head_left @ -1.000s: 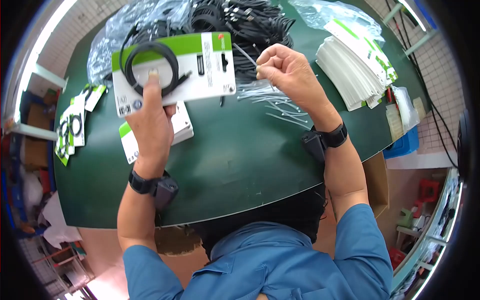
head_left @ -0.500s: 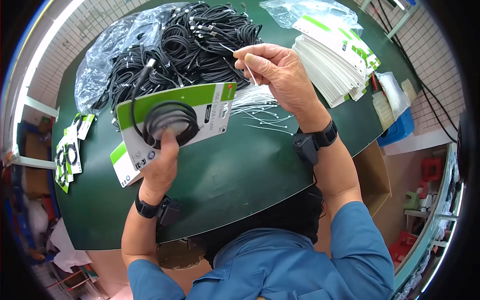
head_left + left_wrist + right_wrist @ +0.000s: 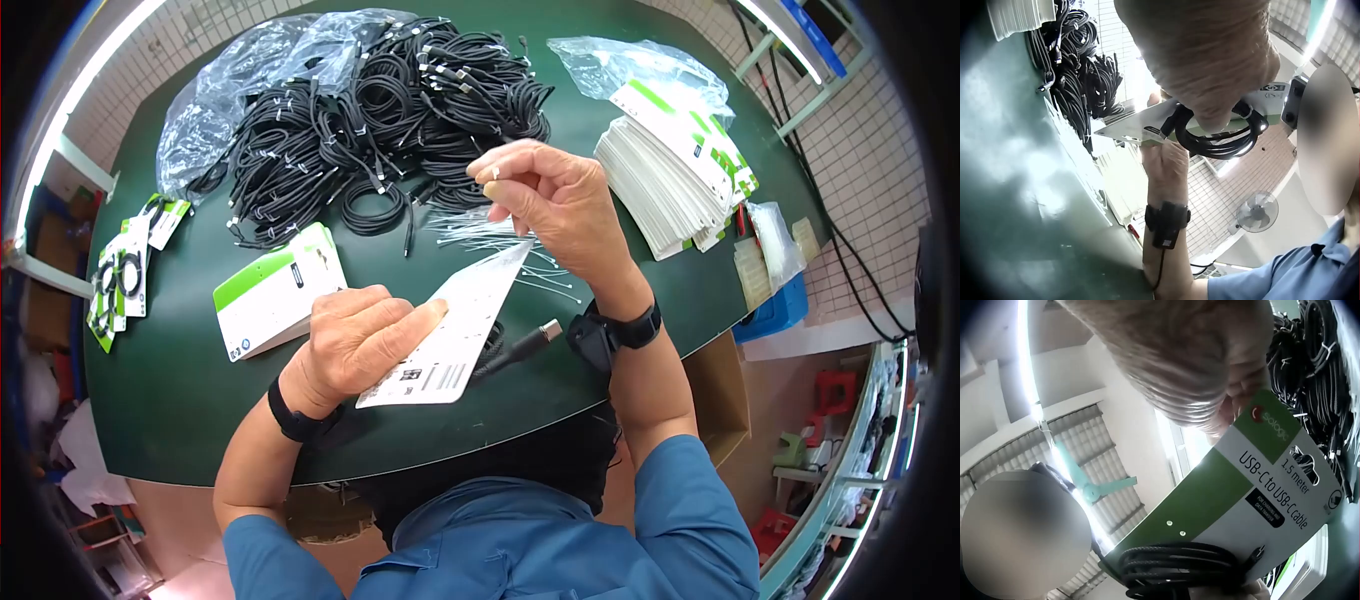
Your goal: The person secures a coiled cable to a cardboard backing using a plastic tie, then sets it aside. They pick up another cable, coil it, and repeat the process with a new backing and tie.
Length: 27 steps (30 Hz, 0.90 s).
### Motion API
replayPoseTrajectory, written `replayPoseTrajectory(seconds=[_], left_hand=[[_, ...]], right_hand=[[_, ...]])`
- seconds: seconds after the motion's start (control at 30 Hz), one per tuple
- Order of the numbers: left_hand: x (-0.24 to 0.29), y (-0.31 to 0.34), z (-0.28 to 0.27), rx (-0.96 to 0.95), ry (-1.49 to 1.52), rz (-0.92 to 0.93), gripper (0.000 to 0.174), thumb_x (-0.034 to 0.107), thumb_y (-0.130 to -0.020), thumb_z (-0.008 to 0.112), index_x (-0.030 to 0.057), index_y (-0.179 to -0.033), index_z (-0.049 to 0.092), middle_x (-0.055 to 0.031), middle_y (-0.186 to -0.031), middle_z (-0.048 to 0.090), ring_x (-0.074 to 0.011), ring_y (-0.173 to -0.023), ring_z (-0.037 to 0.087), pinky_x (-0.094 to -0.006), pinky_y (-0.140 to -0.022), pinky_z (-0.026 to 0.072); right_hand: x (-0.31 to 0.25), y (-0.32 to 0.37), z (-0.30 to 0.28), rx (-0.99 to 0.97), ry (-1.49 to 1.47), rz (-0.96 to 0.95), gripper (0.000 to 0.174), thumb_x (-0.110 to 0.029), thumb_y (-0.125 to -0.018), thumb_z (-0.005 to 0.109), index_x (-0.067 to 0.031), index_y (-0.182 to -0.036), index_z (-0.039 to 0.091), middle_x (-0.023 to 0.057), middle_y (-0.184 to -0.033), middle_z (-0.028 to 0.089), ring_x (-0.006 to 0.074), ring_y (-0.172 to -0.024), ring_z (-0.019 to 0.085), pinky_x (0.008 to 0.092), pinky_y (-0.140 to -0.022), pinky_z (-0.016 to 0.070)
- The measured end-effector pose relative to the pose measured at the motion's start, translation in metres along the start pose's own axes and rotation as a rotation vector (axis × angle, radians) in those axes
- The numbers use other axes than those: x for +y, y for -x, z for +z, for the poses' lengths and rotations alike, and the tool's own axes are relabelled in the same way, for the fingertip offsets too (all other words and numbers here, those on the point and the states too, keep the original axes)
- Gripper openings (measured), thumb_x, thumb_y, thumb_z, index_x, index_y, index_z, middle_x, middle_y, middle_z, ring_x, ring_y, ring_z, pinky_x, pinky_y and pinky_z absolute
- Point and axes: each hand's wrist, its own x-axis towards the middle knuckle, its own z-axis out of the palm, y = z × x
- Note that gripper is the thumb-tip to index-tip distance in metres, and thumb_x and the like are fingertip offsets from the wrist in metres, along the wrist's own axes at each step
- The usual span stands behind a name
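Observation:
My left hand point(image 3: 365, 345) grips a green-and-white retail card point(image 3: 445, 335) together with a coiled black USB cable point(image 3: 1219, 147). In the head view the card is tilted, its back with barcodes facing up, and one cable plug point(image 3: 548, 330) sticks out below it. The right wrist view shows the card's printed front point(image 3: 1210, 494), with two small holes above the coil point(image 3: 1175, 562). My right hand point(image 3: 555, 205) is raised just beyond the card's far end, thumb and forefinger pinching a white cable tie point(image 3: 495, 173), mostly hidden with only a small bit showing.
A heap of black cables point(image 3: 380, 110) lies at the back beside clear plastic bags point(image 3: 225, 120). White cable ties point(image 3: 470, 230) are scattered before it. Card stacks stand left point(image 3: 270, 300) and right point(image 3: 665, 185). Finished-looking carded cables point(image 3: 125, 270) lie at the far left.
My left hand has turned the card over, back side up, and brought it lower and to the right. My right hand stays raised near the cable ties, having shifted slightly down.

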Motion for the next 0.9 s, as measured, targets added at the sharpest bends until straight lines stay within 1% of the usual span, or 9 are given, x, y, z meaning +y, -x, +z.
replayPoseTrajectory(seconds=[0.03,0.2,0.3,0.47,0.57,0.6,0.73,0.83,0.9], left_hand=[[0.001,0.000,0.000,0.008,-0.002,-0.007,0.039,0.010,-0.075,0.080,-0.0029,-0.112,0.073,-0.0089,-0.077,0.068,-0.0196,-0.058,0.062,-0.0318,-0.049,0.0455],[-0.002,0.001,0.002,0.001,-0.032,0.067,0.043,0.009,-0.073,0.080,-0.0023,-0.114,0.073,-0.0065,-0.074,0.066,-0.0171,-0.056,0.059,-0.0299,-0.046,0.0431],[-0.002,0.003,0.003,-0.018,-0.032,0.089,0.044,0.009,-0.072,0.080,-0.0018,-0.115,0.073,-0.0053,-0.073,0.064,-0.0160,-0.055,0.058,-0.0295,-0.046,0.0428],[-0.002,0.002,0.005,-0.015,-0.067,0.147,0.045,0.011,-0.071,0.079,-0.0005,-0.114,0.073,-0.0016,-0.070,0.057,-0.0127,-0.054,0.053,-0.0279,-0.044,0.0381],[-0.001,0.001,0.008,0.008,-0.094,0.185,0.040,0.013,-0.073,0.077,0.0008,-0.111,0.074,0.0031,-0.066,0.048,-0.0092,-0.052,0.046,-0.0266,-0.042,0.0330],[-0.001,0.000,0.007,-0.001,-0.110,0.204,0.040,0.014,-0.073,0.077,0.0015,-0.111,0.074,0.0037,-0.066,0.047,-0.0087,-0.052,0.046,-0.0264,-0.042,0.0322],[0.006,-0.001,0.002,-0.040,-0.137,0.233,0.042,0.015,-0.071,0.076,0.0034,-0.111,0.076,0.0052,-0.065,0.042,-0.0077,-0.053,0.044,-0.0256,-0.043,0.0300],[0.010,0.002,0.002,-0.056,-0.155,0.253,0.044,0.017,-0.070,0.077,0.0047,-0.111,0.076,0.0058,-0.065,0.040,-0.0073,-0.053,0.043,-0.0250,-0.044,0.0288],[0.011,0.005,0.001,-0.079,-0.175,0.271,0.052,0.020,-0.069,0.083,0.0078,-0.119,0.074,0.0013,-0.074,0.052,-0.0094,-0.055,0.046,-0.0263,-0.045,0.0326]], right_hand=[[-0.004,0.002,0.003,0.010,-0.003,0.075,0.009,-0.006,-0.099,0.072,0.0011,-0.105,0.072,0.0044,-0.088,0.073,0.0063,-0.069,0.060,0.0216,-0.062,0.0494],[-0.005,0.004,0.009,-0.063,0.123,0.128,0.010,-0.008,-0.102,0.068,0.0014,-0.100,0.070,0.0028,-0.082,0.071,0.0057,-0.065,0.056,0.0221,-0.059,0.0473],[-0.002,0.004,0.006,-0.109,0.321,0.018,0.012,-0.008,-0.104,0.064,0.0015,-0.100,0.070,0.0026,-0.081,0.071,0.0053,-0.066,0.057,0.0223,-0.059,0.0468],[-0.003,0.002,0.004,-0.112,0.357,0.019,0.010,-0.006,-0.102,0.066,0.0027,-0.100,0.070,0.0051,-0.086,0.072,0.0063,-0.068,0.059,0.0225,-0.061,0.0476],[0.004,0.000,0.002,-0.116,0.478,-0.379,0.005,0.000,-0.098,0.069,0.0036,-0.100,0.071,0.0086,-0.094,0.072,0.0091,-0.072,0.061,0.0239,-0.064,0.0500],[0.002,0.005,0.004,-0.119,0.468,-0.354,0.005,0.000,-0.098,0.069,0.0036,-0.100,0.071,0.0086,-0.094,0.072,0.0091,-0.072,0.061,0.0239,-0.064,0.0500],[-0.019,0.015,0.012,-0.100,0.045,-0.159,0.006,0.005,-0.093,0.071,0.0052,-0.099,0.071,0.0132,-0.101,0.072,0.0138,-0.076,0.064,0.0268,-0.067,0.0530],[-0.028,0.022,0.014,-0.138,-0.036,-0.251,0.011,0.009,-0.087,0.074,0.0061,-0.097,0.072,0.0158,-0.097,0.072,0.0191,-0.079,0.069,0.0291,-0.069,0.0560],[-0.029,0.023,0.015,-0.165,-0.034,-0.280,0.012,0.009,-0.086,0.076,0.0060,-0.097,0.072,0.0163,-0.095,0.073,0.0206,-0.080,0.070,0.0298,-0.069,0.0567]])
